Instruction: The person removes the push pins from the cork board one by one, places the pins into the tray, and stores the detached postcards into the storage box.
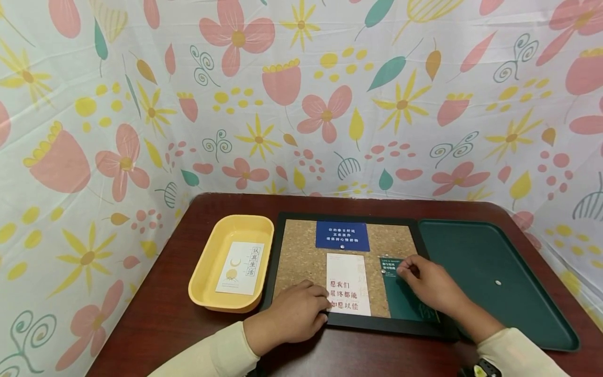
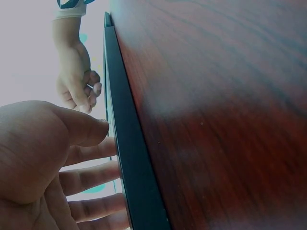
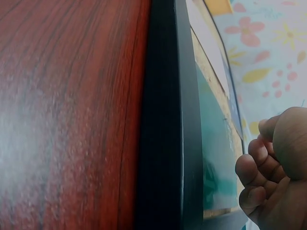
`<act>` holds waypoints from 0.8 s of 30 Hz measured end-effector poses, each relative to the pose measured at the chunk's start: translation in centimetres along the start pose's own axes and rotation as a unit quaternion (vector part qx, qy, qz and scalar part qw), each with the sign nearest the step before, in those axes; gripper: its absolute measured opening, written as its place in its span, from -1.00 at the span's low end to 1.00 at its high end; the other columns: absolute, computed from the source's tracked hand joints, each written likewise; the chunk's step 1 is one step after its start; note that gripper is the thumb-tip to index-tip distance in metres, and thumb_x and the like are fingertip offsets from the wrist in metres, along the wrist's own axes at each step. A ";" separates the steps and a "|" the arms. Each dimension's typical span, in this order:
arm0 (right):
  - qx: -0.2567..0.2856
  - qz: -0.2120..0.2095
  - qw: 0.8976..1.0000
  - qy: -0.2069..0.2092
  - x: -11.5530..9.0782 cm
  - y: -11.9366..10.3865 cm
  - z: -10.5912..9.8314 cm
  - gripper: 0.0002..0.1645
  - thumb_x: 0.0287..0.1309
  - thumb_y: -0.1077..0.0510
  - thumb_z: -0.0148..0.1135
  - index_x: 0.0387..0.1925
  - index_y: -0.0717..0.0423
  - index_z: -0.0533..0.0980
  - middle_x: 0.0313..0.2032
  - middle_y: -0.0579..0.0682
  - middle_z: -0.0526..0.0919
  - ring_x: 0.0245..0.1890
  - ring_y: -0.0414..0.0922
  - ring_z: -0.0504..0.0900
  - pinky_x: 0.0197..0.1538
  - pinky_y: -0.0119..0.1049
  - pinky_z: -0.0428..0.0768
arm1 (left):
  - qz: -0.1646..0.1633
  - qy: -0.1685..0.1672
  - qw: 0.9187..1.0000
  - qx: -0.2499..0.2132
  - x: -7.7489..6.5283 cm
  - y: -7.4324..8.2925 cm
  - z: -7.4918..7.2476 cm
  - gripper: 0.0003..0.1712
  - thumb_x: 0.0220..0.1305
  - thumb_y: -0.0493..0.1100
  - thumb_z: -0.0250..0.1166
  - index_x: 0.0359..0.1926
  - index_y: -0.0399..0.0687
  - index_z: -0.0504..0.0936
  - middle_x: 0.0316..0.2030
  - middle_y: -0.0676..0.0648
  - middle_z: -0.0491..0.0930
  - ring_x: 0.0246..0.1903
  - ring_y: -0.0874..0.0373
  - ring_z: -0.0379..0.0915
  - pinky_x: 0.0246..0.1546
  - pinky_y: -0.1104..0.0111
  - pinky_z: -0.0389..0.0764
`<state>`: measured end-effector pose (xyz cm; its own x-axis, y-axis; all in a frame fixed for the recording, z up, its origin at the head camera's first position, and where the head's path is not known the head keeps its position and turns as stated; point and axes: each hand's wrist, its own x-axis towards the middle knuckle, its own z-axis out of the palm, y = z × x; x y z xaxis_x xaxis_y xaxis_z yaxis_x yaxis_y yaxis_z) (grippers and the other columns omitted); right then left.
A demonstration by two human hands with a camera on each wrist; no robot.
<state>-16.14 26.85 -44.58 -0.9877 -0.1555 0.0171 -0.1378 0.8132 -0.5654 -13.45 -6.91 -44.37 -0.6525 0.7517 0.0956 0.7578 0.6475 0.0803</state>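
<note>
A black-framed corkboard (image 1: 297,251) lies on the table. My left hand (image 1: 294,311) rests at its lower edge, its fingertips touching the lower left of a white card (image 1: 346,277) with red writing. In the left wrist view these fingers (image 2: 93,177) lie fairly straight across the frame. Over a dark green card (image 1: 400,301) at the board's right side is my right hand (image 1: 431,283), its fingers curled and thumb near forefinger; nothing shows between the fingertips. Beside them a small pushpin (image 1: 383,271) sits at the card's left edge. A blue card (image 1: 342,233) with a pushpin lies at the top.
To the left stands a yellow basin (image 1: 204,277) holding a white card (image 1: 239,267) with a moon print. A dark green tray (image 1: 518,314) is at the right, with one small pin (image 1: 498,283) on it. A flowered cloth (image 1: 292,131) hangs behind the table.
</note>
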 end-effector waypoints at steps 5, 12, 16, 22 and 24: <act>0.001 -0.002 1.000 -0.007 0.1 -0.5 0.3 -0.78 0.52 0.03 0.14 -0.06 0.11 0.54 -0.46 -0.09 0.49 -0.54 -0.12 0.37 -0.46 -0.21 0.32 | -0.001 0.000 1.000 -0.002 0.0 0.0 0.0 -0.79 0.34 -0.01 0.36 -0.04 0.21 0.77 0.05 0.17 0.63 0.03 0.17 0.49 0.11 0.30 0.50; -0.006 -0.017 1.000 -0.002 0.4 -0.8 0.8 -0.83 0.49 0.08 0.17 -0.08 0.09 0.56 -0.41 -0.12 0.55 -0.50 -0.15 0.41 -0.42 -0.21 0.36 | 0.001 0.000 1.000 -0.003 0.0 0.0 0.0 -0.79 0.35 -0.01 0.36 -0.04 0.21 0.77 0.04 0.17 0.63 0.03 0.18 0.49 0.13 0.30 0.50; -0.005 -0.018 1.000 -0.005 0.6 -1.0 1.0 -0.84 0.49 0.07 0.18 -0.09 0.07 0.57 -0.41 -0.12 0.55 -0.49 -0.15 0.40 -0.42 -0.22 0.36 | 0.004 0.004 1.000 -0.002 0.0 0.0 0.0 -0.79 0.35 -0.01 0.36 -0.04 0.21 0.77 0.05 0.17 0.63 0.03 0.17 0.50 0.17 0.28 0.48; -0.004 -0.026 1.000 -0.006 0.6 -1.3 1.2 -0.86 0.48 0.07 0.19 -0.12 0.05 0.58 -0.47 -0.14 0.50 -0.54 -0.17 0.36 -0.47 -0.26 0.32 | 0.004 0.006 1.000 -0.002 0.0 0.0 0.0 -0.80 0.34 -0.01 0.36 -0.04 0.21 0.78 0.04 0.17 0.63 0.03 0.18 0.50 0.12 0.30 0.50; -0.003 -0.028 1.000 -0.007 0.7 -1.3 1.3 -0.86 0.48 0.07 0.19 -0.13 0.04 0.58 -0.50 -0.14 0.47 -0.56 -0.18 0.35 -0.48 -0.26 0.31 | 0.004 0.007 1.000 -0.003 0.0 -0.1 0.1 -0.79 0.34 -0.01 0.36 -0.04 0.21 0.78 0.04 0.16 0.64 0.02 0.18 0.50 0.12 0.30 0.50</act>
<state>-16.53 24.93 -44.91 -0.9775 -0.2079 0.0368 -0.1925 0.8060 -0.5597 -13.52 -6.91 -44.48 -0.6466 0.7548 0.1102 0.7628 0.6411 0.0847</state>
